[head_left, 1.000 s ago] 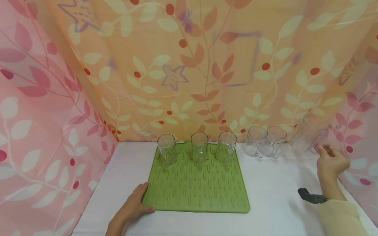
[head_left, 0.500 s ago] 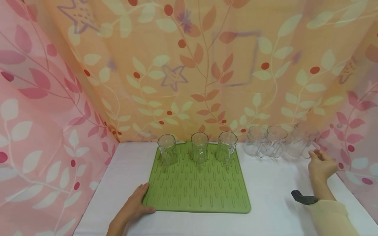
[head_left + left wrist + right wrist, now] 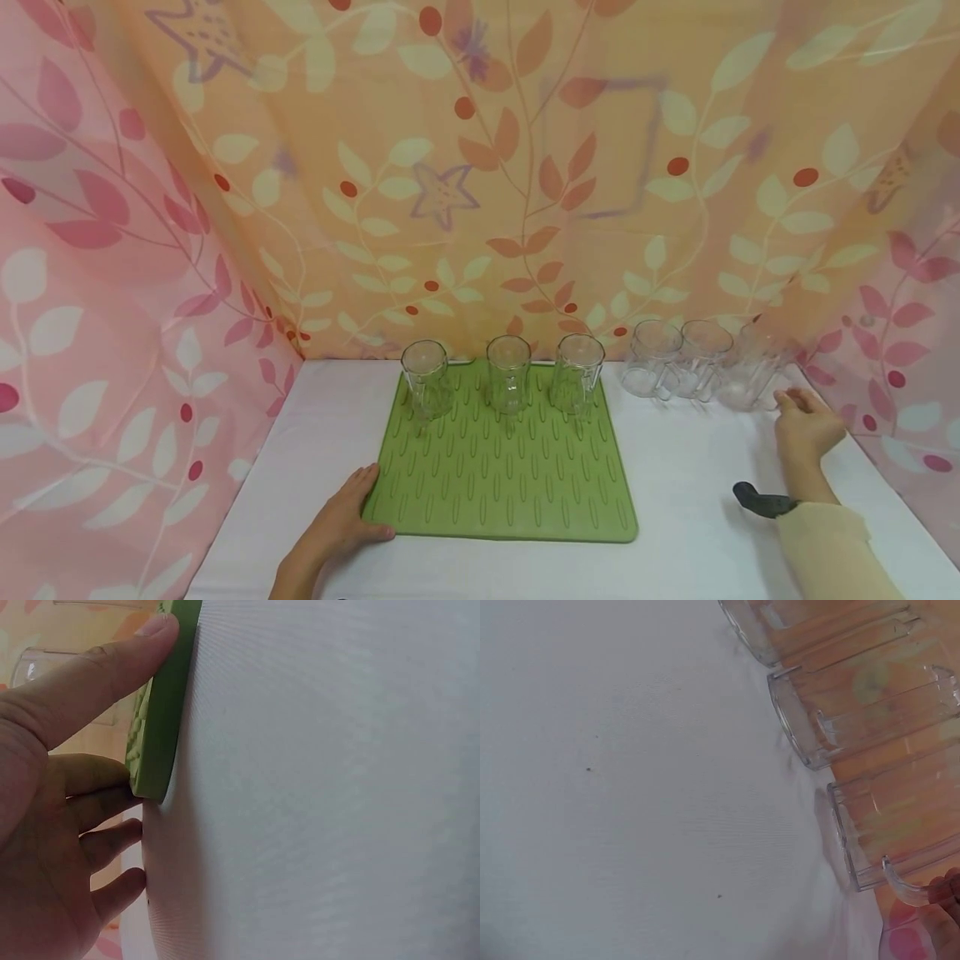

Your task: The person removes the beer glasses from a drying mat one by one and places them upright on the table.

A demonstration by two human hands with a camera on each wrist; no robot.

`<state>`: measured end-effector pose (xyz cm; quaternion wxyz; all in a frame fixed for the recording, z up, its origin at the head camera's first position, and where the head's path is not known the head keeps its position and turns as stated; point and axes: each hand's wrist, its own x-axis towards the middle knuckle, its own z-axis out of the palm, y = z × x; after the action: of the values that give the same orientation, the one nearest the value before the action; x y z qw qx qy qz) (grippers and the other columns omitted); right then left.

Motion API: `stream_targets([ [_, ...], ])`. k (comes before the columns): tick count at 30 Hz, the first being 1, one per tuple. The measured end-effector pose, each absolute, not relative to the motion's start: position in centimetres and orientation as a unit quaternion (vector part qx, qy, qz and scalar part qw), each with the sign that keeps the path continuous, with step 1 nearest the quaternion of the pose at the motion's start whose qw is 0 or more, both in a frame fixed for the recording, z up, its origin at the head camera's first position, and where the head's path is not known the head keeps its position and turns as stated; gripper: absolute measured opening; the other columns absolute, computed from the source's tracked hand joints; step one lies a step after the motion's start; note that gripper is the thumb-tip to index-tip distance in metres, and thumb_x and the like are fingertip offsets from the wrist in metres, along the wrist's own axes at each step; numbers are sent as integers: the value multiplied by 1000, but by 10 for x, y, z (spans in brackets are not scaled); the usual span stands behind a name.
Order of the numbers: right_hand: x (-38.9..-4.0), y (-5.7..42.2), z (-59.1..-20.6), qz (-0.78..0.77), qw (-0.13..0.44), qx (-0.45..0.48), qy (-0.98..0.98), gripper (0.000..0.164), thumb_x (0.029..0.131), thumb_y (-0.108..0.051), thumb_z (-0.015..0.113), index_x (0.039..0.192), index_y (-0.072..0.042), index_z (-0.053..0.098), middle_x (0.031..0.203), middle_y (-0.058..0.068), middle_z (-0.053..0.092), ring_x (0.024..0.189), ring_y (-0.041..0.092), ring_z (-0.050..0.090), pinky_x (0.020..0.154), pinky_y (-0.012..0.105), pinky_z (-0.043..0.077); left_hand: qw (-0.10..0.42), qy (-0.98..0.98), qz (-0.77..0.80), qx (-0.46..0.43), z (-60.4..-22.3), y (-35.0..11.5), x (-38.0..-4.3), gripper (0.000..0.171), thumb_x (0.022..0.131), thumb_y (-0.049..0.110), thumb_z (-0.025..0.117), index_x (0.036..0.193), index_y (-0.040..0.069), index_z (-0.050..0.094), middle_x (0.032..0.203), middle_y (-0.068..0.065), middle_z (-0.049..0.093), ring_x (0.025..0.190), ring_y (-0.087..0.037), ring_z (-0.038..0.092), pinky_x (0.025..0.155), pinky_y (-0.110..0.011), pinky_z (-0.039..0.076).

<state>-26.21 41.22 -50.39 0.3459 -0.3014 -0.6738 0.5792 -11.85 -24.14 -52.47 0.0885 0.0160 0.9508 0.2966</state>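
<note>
My right hand point(image 3: 808, 423) pinches the handle of a clear glass mug point(image 3: 748, 375) at the table's far right. The right wrist view shows the fingers point(image 3: 946, 896) on that handle and the mug's base point(image 3: 841, 838) at or just above the cloth; I cannot tell if it touches. Two more glass mugs point(image 3: 651, 362) point(image 3: 703, 362) stand close together to its left. My left hand point(image 3: 341, 517) lies at the front left corner of a green ridged mat point(image 3: 498, 475). Its thumb point(image 3: 97, 679) touches the front edge; the other fingers lie along the left side.
Three glass mugs point(image 3: 425, 383) point(image 3: 508, 379) point(image 3: 577, 379) stand in a row along the mat's back edge. A white cloth point(image 3: 682, 492) covers the table. Patterned fabric walls point(image 3: 480, 250) enclose it at the back and both sides.
My right hand has moved left and slightly toward me with the glass mug, bringing it beside the other two mugs on the right. My left hand has stayed at the mat corner.
</note>
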Motion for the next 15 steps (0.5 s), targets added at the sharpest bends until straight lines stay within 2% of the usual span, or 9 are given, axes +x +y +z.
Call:
stream_targets([
  [2, -263, 412, -507, 602, 345, -298, -656, 21, 83, -2, 71, 94, -19, 77, 58, -31, 55, 57, -12, 50, 52, -1, 41, 90, 951, 295, 17, -525, -241, -119, 112, 60, 35, 90, 148, -4, 33, 154, -26, 32, 144, -47, 26, 113, -64, 27],
  [6, -263, 413, -510, 637, 355, -283, -623, 36, 82, 4, 71, 74, -31, 70, 61, -28, 59, 59, -10, 54, 53, 0, 43, 93, 952, 292, 15, -524, -241, -119, 112, 60, 36, 90, 148, -4, 33, 155, -26, 31, 144, -46, 26, 113, -64, 28],
  [15, -260, 416, -516, 675, 318, -273, -607, 26, 82, 3, 72, 80, -23, 73, 62, -24, 62, 61, -10, 57, 54, 0, 45, 97, 952, 289, 7, -525, -241, -120, 113, 61, 35, 90, 149, -5, 31, 155, -27, 29, 144, -47, 25, 114, -63, 27],
])
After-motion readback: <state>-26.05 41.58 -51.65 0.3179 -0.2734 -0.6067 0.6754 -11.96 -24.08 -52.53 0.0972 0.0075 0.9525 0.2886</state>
